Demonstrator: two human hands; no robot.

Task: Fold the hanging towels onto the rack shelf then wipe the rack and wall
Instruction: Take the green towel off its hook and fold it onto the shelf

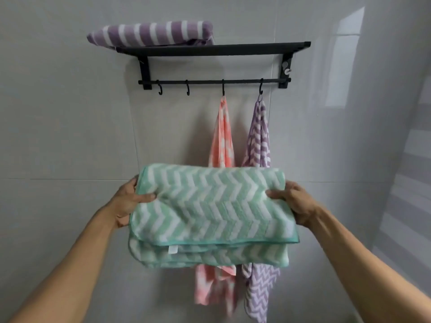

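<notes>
A folded green towel (pixel 210 210) with a white zigzag pattern is held up in front of me, below the rack. My left hand (pixel 129 201) grips its left end and my right hand (pixel 296 202) grips its right end, thumbs on top. The black wall rack (pixel 233 48) has a shelf on top and a hook bar below. A folded purple striped towel (pixel 151 33) lies on the shelf's left part. From the two right hooks hang a pink towel (pixel 222 136) and a purple zigzag towel (pixel 258 136); the green towel hides their middles.
Grey tiled wall (pixel 70 124) runs behind and around the rack. The two left hooks (pixel 173 87) carry nothing. The right half of the shelf bears nothing. A glossy side wall (pixel 396 113) stands at the right.
</notes>
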